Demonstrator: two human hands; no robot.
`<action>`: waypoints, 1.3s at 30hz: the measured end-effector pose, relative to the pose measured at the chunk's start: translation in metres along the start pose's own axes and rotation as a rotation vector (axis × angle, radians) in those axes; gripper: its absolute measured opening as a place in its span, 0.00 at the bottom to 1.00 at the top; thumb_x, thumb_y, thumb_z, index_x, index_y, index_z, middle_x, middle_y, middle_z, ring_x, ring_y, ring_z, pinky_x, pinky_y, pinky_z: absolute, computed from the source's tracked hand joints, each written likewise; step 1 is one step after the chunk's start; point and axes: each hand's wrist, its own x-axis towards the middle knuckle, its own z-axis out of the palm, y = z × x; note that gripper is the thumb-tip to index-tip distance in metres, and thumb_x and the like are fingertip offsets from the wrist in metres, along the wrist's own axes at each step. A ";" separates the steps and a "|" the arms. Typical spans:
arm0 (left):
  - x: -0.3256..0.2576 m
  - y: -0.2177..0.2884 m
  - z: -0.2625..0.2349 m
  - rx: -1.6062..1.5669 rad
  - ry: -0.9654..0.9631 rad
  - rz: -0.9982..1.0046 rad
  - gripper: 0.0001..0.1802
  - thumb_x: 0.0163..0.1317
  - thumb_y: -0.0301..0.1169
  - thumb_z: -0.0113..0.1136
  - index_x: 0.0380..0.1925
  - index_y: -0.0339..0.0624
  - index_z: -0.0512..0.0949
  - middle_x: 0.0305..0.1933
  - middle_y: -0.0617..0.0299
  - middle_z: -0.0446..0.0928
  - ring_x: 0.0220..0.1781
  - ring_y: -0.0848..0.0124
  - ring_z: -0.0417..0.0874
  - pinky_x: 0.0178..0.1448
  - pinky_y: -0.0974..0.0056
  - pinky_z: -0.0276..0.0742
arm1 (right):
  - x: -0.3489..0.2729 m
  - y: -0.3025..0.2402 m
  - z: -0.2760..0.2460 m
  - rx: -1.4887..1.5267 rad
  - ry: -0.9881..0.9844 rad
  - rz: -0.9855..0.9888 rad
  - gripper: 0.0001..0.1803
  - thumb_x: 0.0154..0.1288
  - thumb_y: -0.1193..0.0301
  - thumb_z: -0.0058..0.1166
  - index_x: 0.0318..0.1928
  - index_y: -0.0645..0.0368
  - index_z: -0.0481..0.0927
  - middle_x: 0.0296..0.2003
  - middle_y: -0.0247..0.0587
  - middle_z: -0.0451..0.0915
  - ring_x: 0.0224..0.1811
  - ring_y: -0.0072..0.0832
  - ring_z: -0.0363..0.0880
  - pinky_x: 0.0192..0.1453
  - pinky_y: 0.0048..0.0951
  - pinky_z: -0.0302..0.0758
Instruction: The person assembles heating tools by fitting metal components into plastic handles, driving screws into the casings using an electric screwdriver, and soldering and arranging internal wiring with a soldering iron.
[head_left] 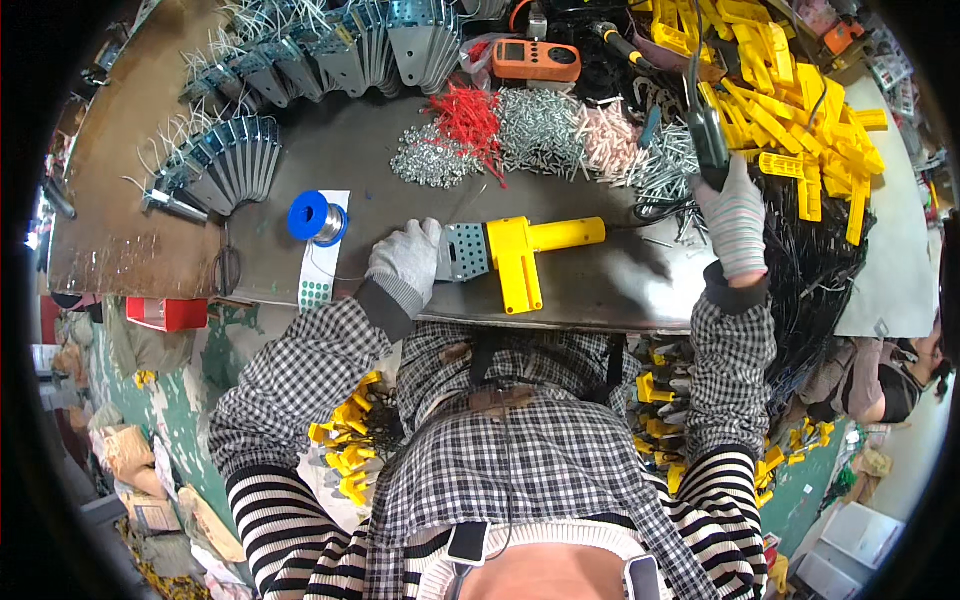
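My left hand [405, 265], in a grey knit glove, is closed on the edge of a perforated metal plate [464, 252]. That plate joins a yellow plastic handle [515, 260], which lies on the dark table with its grip pointing right and a second arm toward me. My right hand [735, 220], in a striped pale glove, is wrapped round the lower end of a dark electric screwdriver [708, 135] that hangs from a cable. It is raised beside a heap of screws [665, 170], to the right of the yellow handle. Its fingertips are partly hidden.
A blue solder spool [318, 218] stands on a white strip at the left. Metal plates with wires [225, 165] fan out behind it. Piles of nuts [435, 158] and red sleeves [468, 120] lie mid-table, near an orange meter [537, 61]. Yellow handle shells [790, 110] and black cables [810, 290] fill the right.
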 end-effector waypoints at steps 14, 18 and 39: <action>-0.005 0.004 -0.005 0.000 0.010 -0.025 0.20 0.56 0.31 0.62 0.46 0.40 0.67 0.41 0.54 0.77 0.42 0.61 0.85 0.39 0.59 0.84 | -0.124 -0.120 0.073 0.231 -0.134 -0.577 0.47 0.43 0.54 0.69 0.62 0.61 0.65 0.55 0.55 0.68 0.62 0.51 0.62 0.71 0.54 0.51; -0.005 0.002 -0.001 -0.040 -0.002 -0.018 0.21 0.54 0.29 0.60 0.47 0.38 0.67 0.39 0.53 0.78 0.40 0.60 0.86 0.39 0.58 0.83 | -0.125 -0.129 0.093 0.232 -0.250 -0.625 0.45 0.40 0.60 0.67 0.62 0.57 0.65 0.52 0.56 0.68 0.60 0.54 0.62 0.71 0.53 0.51; 0.032 -0.061 -0.010 -1.113 0.218 -0.081 0.20 0.54 0.25 0.62 0.50 0.41 0.76 0.43 0.57 0.79 0.44 0.63 0.82 0.51 0.58 0.79 | -0.028 0.065 0.049 -0.354 0.137 -0.004 0.37 0.55 0.62 0.66 0.64 0.50 0.66 0.53 0.50 0.74 0.52 0.47 0.76 0.54 0.43 0.76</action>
